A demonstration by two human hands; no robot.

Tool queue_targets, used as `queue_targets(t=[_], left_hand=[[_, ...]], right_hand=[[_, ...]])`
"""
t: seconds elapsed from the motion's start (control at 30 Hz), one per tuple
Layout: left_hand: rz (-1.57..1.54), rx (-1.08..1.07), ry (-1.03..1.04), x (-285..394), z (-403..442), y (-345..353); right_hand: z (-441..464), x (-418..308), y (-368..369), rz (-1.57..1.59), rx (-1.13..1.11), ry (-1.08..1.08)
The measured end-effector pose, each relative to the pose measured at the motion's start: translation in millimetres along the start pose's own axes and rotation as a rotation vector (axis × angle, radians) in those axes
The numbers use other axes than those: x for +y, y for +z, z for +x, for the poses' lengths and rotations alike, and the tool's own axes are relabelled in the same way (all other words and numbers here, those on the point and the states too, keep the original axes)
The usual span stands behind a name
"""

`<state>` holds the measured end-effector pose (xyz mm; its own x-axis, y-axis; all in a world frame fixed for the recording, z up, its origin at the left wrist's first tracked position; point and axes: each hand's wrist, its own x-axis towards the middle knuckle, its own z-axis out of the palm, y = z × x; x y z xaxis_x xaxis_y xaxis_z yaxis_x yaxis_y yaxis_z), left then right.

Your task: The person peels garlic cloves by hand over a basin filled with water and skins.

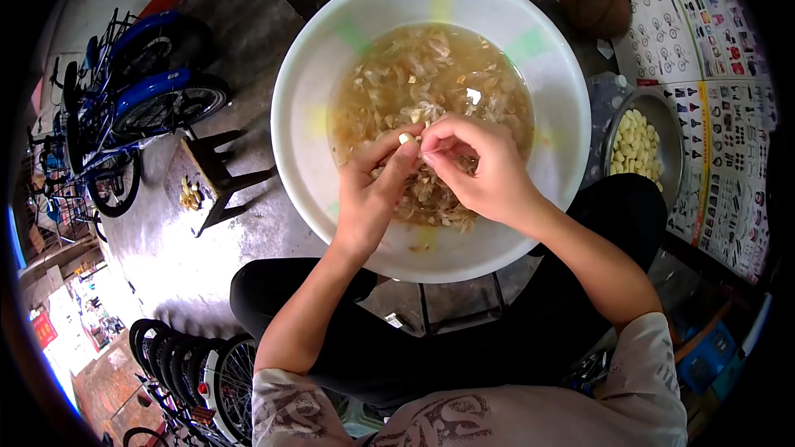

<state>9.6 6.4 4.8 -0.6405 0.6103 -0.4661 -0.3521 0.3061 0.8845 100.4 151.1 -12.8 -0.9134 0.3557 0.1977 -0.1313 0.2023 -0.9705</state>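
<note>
In the head view, a pale clove (pixel 406 139) sits at the tip of the left hand's (pixel 370 190) grip, pinched between thumb and forefinger, its smooth rounded end showing above the thumb. The right hand's (pixel 484 170) grip is pressed together at thumb and forefinger, just beside the clove on its right; whether a shred of skin is caught there is too small to tell. Both hands are over the middle of a basin (pixel 286 116), well in from its left and right edges and a little nearer the bottom edge than the top.

The basin is round, whitish and plastic-looking, with a broad sloping wall marked by faint yellow and green patches. Inside is cloudy, brownish water (pixel 489 58), thick with papery skins (pixel 426 194), thin, crumpled and tan to off-white; they gather most densely under the hands and toward the bottom edge.

Just past the basin's right edge stands a round, shiny metal bowl (pixel 675 141) of peeled cloves (pixel 636 145), smooth, plump and cream-coloured, heaped together. Beyond the basin's left edge, a dark-legged stool (pixel 217 174) carries a small pile of yellowish pieces (pixel 190 196).
</note>
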Motion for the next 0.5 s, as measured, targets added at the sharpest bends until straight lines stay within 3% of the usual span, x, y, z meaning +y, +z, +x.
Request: queue_targets(t=[0.07, 0.2, 0.27, 0.5], left_hand=[[-0.066, -0.036, -0.055, 0.7, 0.6, -1.8], [-0.369, -0.037, -0.082, -4.6, 4.1, -6.0], [-0.431, -0.065, -0.091, -4.3, 4.6, -8.2], [-0.634, -0.117, -0.160, 1.4, 7.4, -11.6]], right_hand=[[-0.2, -5.7, -2.9, 0.211, -0.027, 0.227], [4.3, -8.2, -11.9, 0.366, -0.059, 0.346], [9.5, -7.8, -19.0, 0.570, -0.146, 0.544], [16.6, -7.1, -33.8, 0.764, -0.177, 0.653]])
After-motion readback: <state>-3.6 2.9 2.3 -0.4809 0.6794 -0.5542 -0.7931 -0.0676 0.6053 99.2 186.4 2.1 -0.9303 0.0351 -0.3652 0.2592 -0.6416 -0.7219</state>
